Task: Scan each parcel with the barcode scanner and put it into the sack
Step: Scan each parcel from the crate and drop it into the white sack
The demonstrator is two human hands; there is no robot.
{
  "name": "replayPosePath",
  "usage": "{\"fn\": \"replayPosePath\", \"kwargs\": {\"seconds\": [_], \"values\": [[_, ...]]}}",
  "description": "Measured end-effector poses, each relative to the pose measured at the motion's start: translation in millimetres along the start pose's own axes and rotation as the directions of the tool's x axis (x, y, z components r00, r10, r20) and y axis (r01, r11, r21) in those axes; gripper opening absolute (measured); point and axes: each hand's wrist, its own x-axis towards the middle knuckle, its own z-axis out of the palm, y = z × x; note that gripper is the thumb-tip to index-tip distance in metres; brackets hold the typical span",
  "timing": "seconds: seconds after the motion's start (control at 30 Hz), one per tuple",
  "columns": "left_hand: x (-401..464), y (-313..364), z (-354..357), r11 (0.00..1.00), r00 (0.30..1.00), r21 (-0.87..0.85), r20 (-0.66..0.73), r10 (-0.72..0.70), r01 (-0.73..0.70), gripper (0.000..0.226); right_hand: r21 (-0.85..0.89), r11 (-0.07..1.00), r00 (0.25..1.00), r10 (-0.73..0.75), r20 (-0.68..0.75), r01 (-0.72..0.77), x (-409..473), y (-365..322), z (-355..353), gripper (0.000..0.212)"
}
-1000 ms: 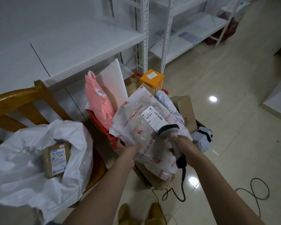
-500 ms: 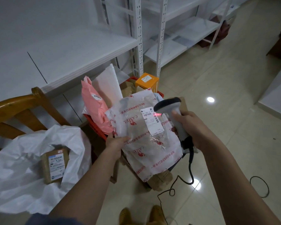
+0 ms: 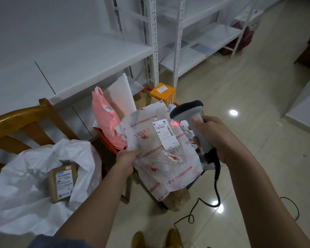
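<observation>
My left hand [image 3: 126, 159] grips the left edge of a clear plastic parcel [image 3: 161, 151] printed with red text, held up over the basket with its white barcode label [image 3: 164, 132] facing me. My right hand [image 3: 217, 138] grips the handle of a grey barcode scanner [image 3: 190, 113], whose head points left at the label from the right; a red light glows just beside the label's right edge. The white sack [image 3: 30, 190] lies open at the lower left with a brown labelled parcel [image 3: 63, 183] inside it.
A red basket [image 3: 106, 140] behind the held parcel holds a pink bag [image 3: 106, 119], a white bag [image 3: 120, 93], an orange box [image 3: 162, 92] and brown boxes. A wooden chair [image 3: 25, 120] stands at left, white shelving [image 3: 97, 51] behind. The scanner cable [image 3: 217, 192] trails on the tiled floor.
My right hand has lifted the scanner off the label and drawn it to the right, aiming at it with the red light on. My left hand has tilted the parcel more upright.
</observation>
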Motion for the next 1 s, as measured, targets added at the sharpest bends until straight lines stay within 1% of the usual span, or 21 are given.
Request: {"fn": "replayPosePath", "kwargs": {"seconds": [0.17,0.27,0.33,0.43,0.53,0.63,0.7,0.77,0.83,0.93,1.0], "values": [[-2,0,-5,1.0,1.0,-0.024,0.007,0.009,-0.008,0.031,0.011,1.0,1.0,-0.004,0.015,0.004,-1,-4,-1,0.022],[-5,-1,-11,0.998,0.999,-0.053,0.015,0.031,-0.03,0.028,-0.001,1.0,0.999,-0.029,0.04,0.029,1,-4,0,0.018],[-6,-1,-17,0.997,0.999,-0.073,0.035,0.039,-0.036,0.025,0.016,1.0,0.998,-0.018,0.064,0.017,3,-3,3,0.019],[-6,-2,-32,0.992,0.997,-0.121,0.057,0.043,-0.036,0.023,0.062,0.998,0.994,-0.013,0.107,0.006,8,-3,15,0.021],[-2,-1,-54,0.979,1.0,-0.203,0.019,0.015,-0.011,0.022,0.091,0.996,0.988,0.001,0.155,-0.015,12,-4,37,0.017],[12,0,-88,0.96,0.999,-0.28,-0.047,-0.019,0.005,0.026,0.151,0.988,0.983,0.009,0.186,-0.038,15,-9,66,0.015],[24,1,-116,0.959,0.99,-0.284,-0.128,-0.05,0.012,0.026,0.113,0.993,0.979,0.018,0.202,-0.041,16,-12,87,0.02],[37,2,-147,0.952,0.986,-0.305,-0.165,-0.037,-0.015,0.029,0.112,0.993,0.978,0.022,0.208,-0.046,18,-16,110,0.028],[47,3,-179,0.954,0.975,-0.297,-0.222,-0.023,-0.045,0.037,0.139,0.989,0.978,0.018,0.206,-0.047,18,-21,135,0.029],[65,4,-236,0.937,0.92,-0.344,-0.384,-0.08,-0.062,0.044,0.124,0.991,0.979,0.021,0.204,-0.047,19,-28,181,0.028],[74,1,-265,0.928,0.883,-0.368,-0.452,-0.125,-0.057,0.042,0.099,0.992,0.978,0.054,0.201,-0.075,21,-32,207,0.033]]}}
